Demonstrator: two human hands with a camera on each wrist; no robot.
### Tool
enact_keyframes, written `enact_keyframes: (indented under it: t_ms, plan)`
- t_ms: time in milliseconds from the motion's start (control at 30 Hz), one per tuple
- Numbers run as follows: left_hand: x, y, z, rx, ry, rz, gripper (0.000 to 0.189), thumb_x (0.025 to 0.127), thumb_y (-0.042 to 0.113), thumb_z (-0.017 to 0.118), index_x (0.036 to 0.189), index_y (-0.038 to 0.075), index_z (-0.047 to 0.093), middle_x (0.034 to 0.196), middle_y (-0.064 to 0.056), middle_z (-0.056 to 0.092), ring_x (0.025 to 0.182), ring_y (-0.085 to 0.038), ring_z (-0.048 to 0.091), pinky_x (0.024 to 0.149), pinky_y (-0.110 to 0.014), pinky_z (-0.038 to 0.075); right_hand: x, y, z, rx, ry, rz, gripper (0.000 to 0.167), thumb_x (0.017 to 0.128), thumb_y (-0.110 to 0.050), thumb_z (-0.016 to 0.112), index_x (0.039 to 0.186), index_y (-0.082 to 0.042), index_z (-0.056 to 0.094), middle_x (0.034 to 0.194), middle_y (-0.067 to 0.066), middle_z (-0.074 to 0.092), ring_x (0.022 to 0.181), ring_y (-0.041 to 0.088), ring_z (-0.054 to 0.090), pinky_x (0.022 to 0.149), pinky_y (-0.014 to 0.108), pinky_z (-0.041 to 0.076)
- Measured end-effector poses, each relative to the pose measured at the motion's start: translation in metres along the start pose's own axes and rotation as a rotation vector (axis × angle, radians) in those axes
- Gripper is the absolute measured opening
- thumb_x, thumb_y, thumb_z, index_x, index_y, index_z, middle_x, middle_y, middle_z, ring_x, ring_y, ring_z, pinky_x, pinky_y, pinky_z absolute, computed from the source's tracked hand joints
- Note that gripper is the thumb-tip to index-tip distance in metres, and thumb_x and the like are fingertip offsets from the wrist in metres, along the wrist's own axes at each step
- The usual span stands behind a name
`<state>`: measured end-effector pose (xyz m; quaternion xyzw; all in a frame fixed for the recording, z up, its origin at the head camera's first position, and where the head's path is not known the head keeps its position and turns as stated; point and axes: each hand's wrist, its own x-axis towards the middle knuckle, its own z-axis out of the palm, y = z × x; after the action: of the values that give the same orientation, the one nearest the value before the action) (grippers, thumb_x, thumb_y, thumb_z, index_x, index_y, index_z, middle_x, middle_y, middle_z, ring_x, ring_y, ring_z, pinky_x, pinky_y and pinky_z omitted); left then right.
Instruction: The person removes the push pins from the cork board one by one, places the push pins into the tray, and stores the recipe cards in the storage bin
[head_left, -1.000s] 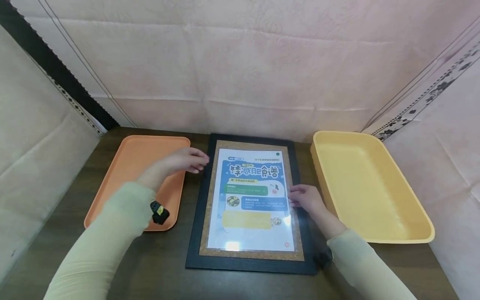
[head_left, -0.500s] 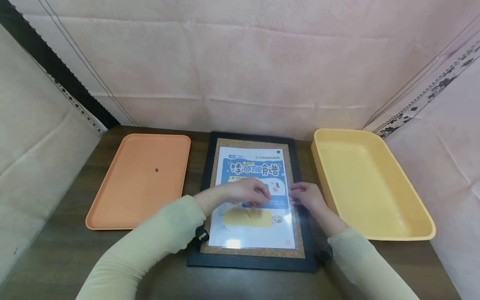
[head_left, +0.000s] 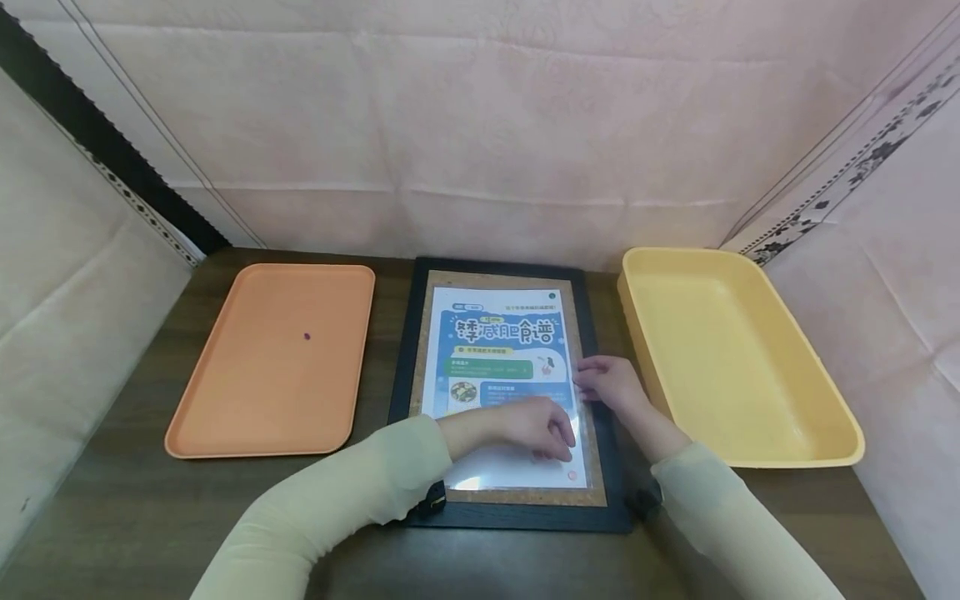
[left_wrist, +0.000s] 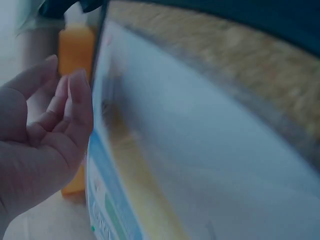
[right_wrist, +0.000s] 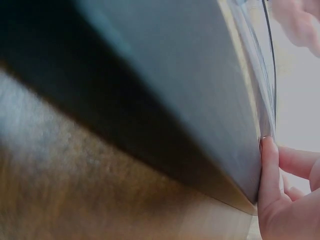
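A printed sheet with blue panels lies on a cork board in a dark frame. My left hand hovers over the sheet's lower right part. In the left wrist view, that hand's fingers are loosely curled with tips apart, and I see nothing between them. My right hand touches the sheet's right edge with its fingertips. In the right wrist view one fingertip rests against that edge. A tiny dark purple thing, its kind unclear, lies on the orange tray.
The orange tray is left of the frame, and a deep yellow tray stands to its right, close behind my right hand. Pale cloth hangs along the back and both sides of the brown table.
My left hand has swept from the orange tray's right edge across the sheet to its lower right, uncovering the purple thing on the tray. My right hand has stayed at the sheet's edge.
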<state>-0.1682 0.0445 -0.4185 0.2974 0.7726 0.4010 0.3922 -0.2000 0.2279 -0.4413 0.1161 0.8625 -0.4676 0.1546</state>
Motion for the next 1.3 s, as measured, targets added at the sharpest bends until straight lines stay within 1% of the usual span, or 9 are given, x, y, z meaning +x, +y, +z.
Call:
enact_keyframes:
  t_ms: [100, 167, 367, 500, 667, 900, 1000, 1100, 1300]
  plan:
    - [0.003, -0.002, 0.01, 0.112, 0.021, 0.019, 0.016, 0.083, 0.016, 0.069, 0.096, 0.006, 0.068, 0.074, 0.002, 0.069, 0.062, -0.006, 0.06, 0.058, -0.015, 0.046, 0.001, 0.0, 0.0, 0.004, 0.003, -0.002, 0.033, 0.092, -0.016, 0.059, 0.12, 0.002, 0.059, 0.112, 0.023, 0.063, 0.08, 0.016, 0.068, 0.074, 0.028, 0.057]
    - [0.004, -0.002, 0.016, 0.177, 0.043, 0.032, 0.014, 0.083, 0.016, 0.069, 0.093, 0.007, 0.069, 0.071, 0.004, 0.066, 0.061, -0.003, 0.057, 0.058, -0.013, 0.045, 0.002, 0.001, 0.0, 0.002, 0.005, 0.006, 0.034, 0.092, -0.017, 0.058, 0.12, 0.002, 0.059, 0.112, 0.022, 0.063, 0.081, 0.017, 0.068, 0.074, 0.028, 0.057]
    - [0.007, -0.001, 0.03, 0.293, 0.121, 0.045, 0.007, 0.083, 0.015, 0.07, 0.085, 0.009, 0.069, 0.067, 0.005, 0.061, 0.06, -0.002, 0.053, 0.057, -0.012, 0.041, 0.002, 0.003, 0.001, 0.009, 0.004, 0.024, 0.034, 0.092, -0.017, 0.058, 0.121, 0.001, 0.058, 0.113, 0.022, 0.064, 0.082, 0.018, 0.068, 0.075, 0.029, 0.057]
    - [0.011, -0.001, 0.037, 0.397, 0.145, 0.074, 0.005, 0.083, 0.016, 0.069, 0.08, 0.012, 0.069, 0.067, 0.007, 0.06, 0.061, 0.0, 0.051, 0.058, -0.011, 0.041, 0.002, 0.004, 0.002, 0.019, 0.004, 0.025, 0.035, 0.092, -0.016, 0.059, 0.121, 0.002, 0.057, 0.112, 0.023, 0.064, 0.08, 0.017, 0.068, 0.074, 0.029, 0.057]
    - [0.013, -0.001, 0.04, 0.471, 0.163, 0.097, 0.009, 0.083, 0.013, 0.067, 0.075, 0.014, 0.068, 0.064, 0.008, 0.059, 0.059, 0.0, 0.051, 0.056, -0.011, 0.039, 0.002, 0.003, 0.002, 0.015, 0.006, 0.037, 0.034, 0.092, -0.018, 0.059, 0.12, 0.001, 0.059, 0.113, 0.022, 0.063, 0.078, 0.016, 0.067, 0.075, 0.029, 0.057]
    - [0.012, 0.002, 0.038, 0.487, 0.15, 0.091, 0.009, 0.084, 0.014, 0.067, 0.075, 0.013, 0.067, 0.066, 0.007, 0.06, 0.06, -0.001, 0.051, 0.056, -0.01, 0.04, 0.002, 0.002, 0.002, 0.009, 0.002, 0.033, 0.035, 0.092, -0.018, 0.059, 0.121, 0.001, 0.058, 0.113, 0.022, 0.063, 0.078, 0.016, 0.067, 0.074, 0.029, 0.057]
    - [0.014, 0.004, 0.037, 0.489, 0.139, 0.08, 0.01, 0.083, 0.013, 0.068, 0.073, 0.012, 0.066, 0.064, 0.007, 0.058, 0.058, -0.002, 0.051, 0.055, -0.011, 0.039, 0.002, 0.002, 0.002, 0.007, 0.001, 0.034, 0.035, 0.092, -0.019, 0.059, 0.121, 0.0, 0.058, 0.113, 0.022, 0.062, 0.078, 0.016, 0.067, 0.075, 0.029, 0.057]
    - [0.017, 0.007, 0.037, 0.52, 0.124, 0.055, 0.009, 0.083, 0.013, 0.067, 0.074, 0.01, 0.063, 0.063, 0.006, 0.057, 0.057, -0.004, 0.051, 0.053, -0.012, 0.039, 0.002, 0.001, 0.001, 0.001, 0.001, 0.036, 0.035, 0.092, -0.02, 0.059, 0.121, 0.0, 0.058, 0.114, 0.021, 0.062, 0.079, 0.016, 0.067, 0.075, 0.029, 0.057]
    - [0.017, 0.017, 0.038, 0.611, 0.081, -0.004, 0.006, 0.086, 0.014, 0.065, 0.087, 0.009, 0.063, 0.07, 0.002, 0.058, 0.061, -0.008, 0.052, 0.055, -0.016, 0.041, 0.003, 0.001, 0.001, -0.009, 0.0, 0.034, 0.036, 0.092, -0.02, 0.059, 0.121, 0.0, 0.058, 0.114, 0.021, 0.062, 0.08, 0.016, 0.067, 0.075, 0.03, 0.057]
